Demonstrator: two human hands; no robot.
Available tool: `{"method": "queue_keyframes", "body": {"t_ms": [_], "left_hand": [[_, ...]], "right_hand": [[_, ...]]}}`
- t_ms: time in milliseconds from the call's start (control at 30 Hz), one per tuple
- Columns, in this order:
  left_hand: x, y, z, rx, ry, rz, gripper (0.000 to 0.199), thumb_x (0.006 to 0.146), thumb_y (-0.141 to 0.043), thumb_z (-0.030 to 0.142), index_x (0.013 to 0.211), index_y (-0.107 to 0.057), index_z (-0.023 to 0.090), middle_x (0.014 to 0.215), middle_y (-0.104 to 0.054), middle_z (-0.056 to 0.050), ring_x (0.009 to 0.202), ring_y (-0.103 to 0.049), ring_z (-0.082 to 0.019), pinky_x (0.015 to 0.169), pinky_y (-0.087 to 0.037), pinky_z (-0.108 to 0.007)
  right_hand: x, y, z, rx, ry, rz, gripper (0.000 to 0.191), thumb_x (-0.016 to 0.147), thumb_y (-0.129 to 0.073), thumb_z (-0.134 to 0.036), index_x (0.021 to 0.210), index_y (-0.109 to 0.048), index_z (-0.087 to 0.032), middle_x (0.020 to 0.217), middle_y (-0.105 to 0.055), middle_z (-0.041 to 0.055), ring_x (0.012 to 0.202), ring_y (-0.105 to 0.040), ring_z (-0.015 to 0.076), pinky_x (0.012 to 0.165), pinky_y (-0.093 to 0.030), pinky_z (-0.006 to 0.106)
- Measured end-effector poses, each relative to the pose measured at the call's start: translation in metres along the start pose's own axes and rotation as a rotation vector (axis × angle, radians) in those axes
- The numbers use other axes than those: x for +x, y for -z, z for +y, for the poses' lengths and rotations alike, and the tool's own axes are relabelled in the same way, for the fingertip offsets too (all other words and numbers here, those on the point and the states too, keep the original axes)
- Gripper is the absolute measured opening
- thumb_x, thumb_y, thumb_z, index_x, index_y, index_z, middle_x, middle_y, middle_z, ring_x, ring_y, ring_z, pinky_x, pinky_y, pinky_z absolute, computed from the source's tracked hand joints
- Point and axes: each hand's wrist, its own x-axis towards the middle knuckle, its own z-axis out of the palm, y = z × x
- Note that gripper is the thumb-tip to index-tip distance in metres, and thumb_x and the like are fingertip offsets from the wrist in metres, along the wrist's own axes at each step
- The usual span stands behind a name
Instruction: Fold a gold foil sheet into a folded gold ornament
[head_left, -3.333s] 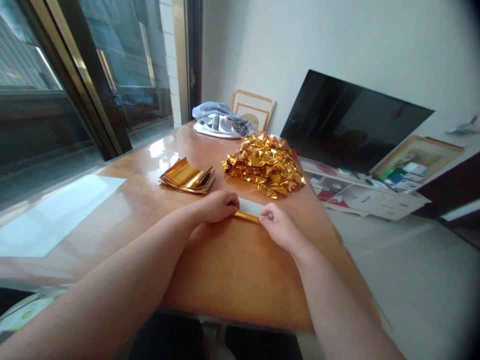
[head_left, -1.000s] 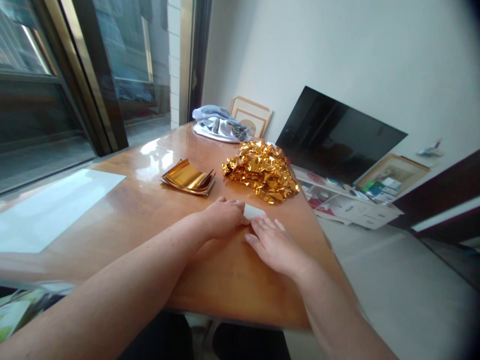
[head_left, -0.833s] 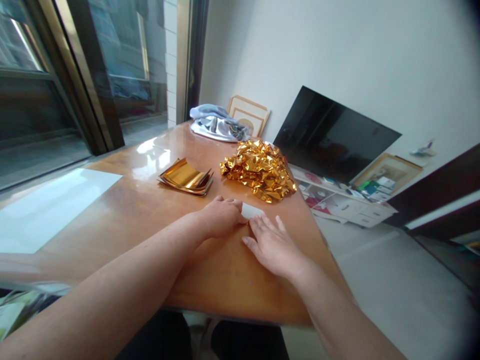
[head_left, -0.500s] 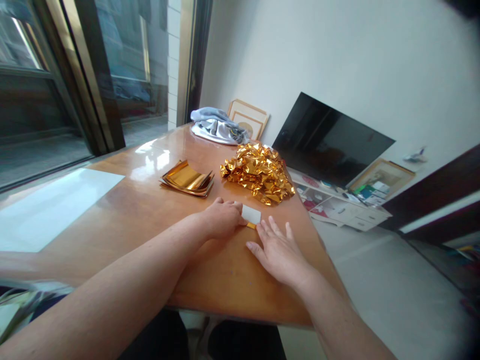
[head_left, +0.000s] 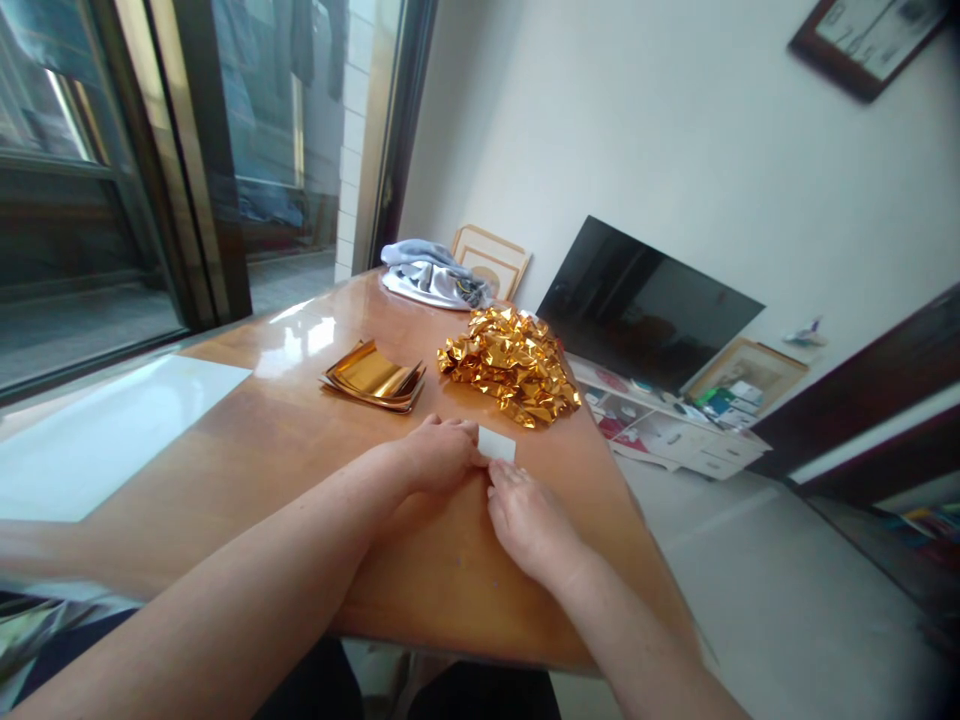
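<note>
The paper sheet (head_left: 499,444) is seen as a small, flat rectangle, matte and pale on its upturned face; its left end is hidden by the left hand (head_left: 444,453). It is laid on the table (head_left: 442,575), nearer than the gold foil heap (head_left: 514,368). Left fingers are curled against it; right hand (head_left: 527,515) fingers are held together at its near edge. Whether it is pinched cannot be told.

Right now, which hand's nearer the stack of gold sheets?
Left. The left hand is just right of the stack of gold sheets, on its near side, apart from it; the right hand is farther right and nearer the wearer.
</note>
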Motion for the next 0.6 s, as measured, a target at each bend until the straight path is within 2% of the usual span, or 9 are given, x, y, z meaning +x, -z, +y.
{"method": "queue_keyframes", "body": {"t_ms": [100, 233, 333, 467, 600], "left_hand": [[-0.002, 0.003, -0.003, -0.025, 0.009, -0.015, 0.028, 0.094, -0.051, 0.037, 0.111, -0.073, 0.041, 0.109, -0.065, -0.007, 0.099, -0.058, -0.024, 0.086, -0.037, -0.040], [-0.005, 0.010, -0.006, -0.051, 0.073, -0.047, 0.027, 0.094, -0.051, 0.040, 0.097, -0.077, 0.035, 0.106, -0.068, -0.007, 0.098, -0.058, -0.024, 0.088, -0.037, -0.042], [-0.007, 0.013, -0.009, -0.038, 0.111, -0.040, 0.024, 0.091, -0.054, 0.040, 0.093, -0.078, 0.036, 0.106, -0.069, -0.006, 0.100, -0.054, -0.025, 0.090, -0.035, -0.043], [-0.011, 0.013, -0.014, -0.019, 0.155, -0.009, 0.021, 0.087, -0.058, 0.037, 0.092, -0.079, 0.040, 0.105, -0.068, -0.006, 0.099, -0.050, -0.027, 0.092, -0.033, -0.047], [-0.014, 0.015, -0.019, -0.011, 0.180, -0.020, 0.024, 0.086, -0.058, 0.033, 0.094, -0.079, 0.042, 0.104, -0.068, -0.006, 0.097, -0.048, -0.026, 0.092, -0.033, -0.046]], "right_hand": [[-0.001, -0.001, 0.000, -0.022, 0.002, -0.004, 0.049, 0.100, -0.032, -0.021, 0.140, -0.053, -0.005, 0.145, -0.054, 0.0195, 0.137, -0.048, 0.0260, 0.117, -0.032, 0.039], [0.002, 0.006, -0.001, -0.017, 0.003, 0.004, 0.043, 0.101, -0.033, -0.024, 0.130, -0.062, -0.013, 0.131, -0.065, 0.0145, 0.121, -0.061, 0.0250, 0.107, -0.042, 0.038], [0.003, 0.009, -0.001, -0.038, 0.002, 0.004, 0.040, 0.101, -0.034, -0.027, 0.128, -0.063, -0.016, 0.126, -0.068, 0.0128, 0.113, -0.064, 0.0258, 0.099, -0.047, 0.038], [0.001, 0.005, -0.001, -0.053, 0.015, 0.016, 0.042, 0.102, -0.035, -0.030, 0.131, -0.060, -0.014, 0.132, -0.064, 0.0145, 0.120, -0.061, 0.0264, 0.104, -0.044, 0.039], [-0.001, 0.002, -0.001, -0.050, 0.016, 0.014, 0.044, 0.102, -0.035, -0.031, 0.133, -0.059, -0.012, 0.137, -0.060, 0.0165, 0.127, -0.056, 0.0265, 0.109, -0.040, 0.039]]}}
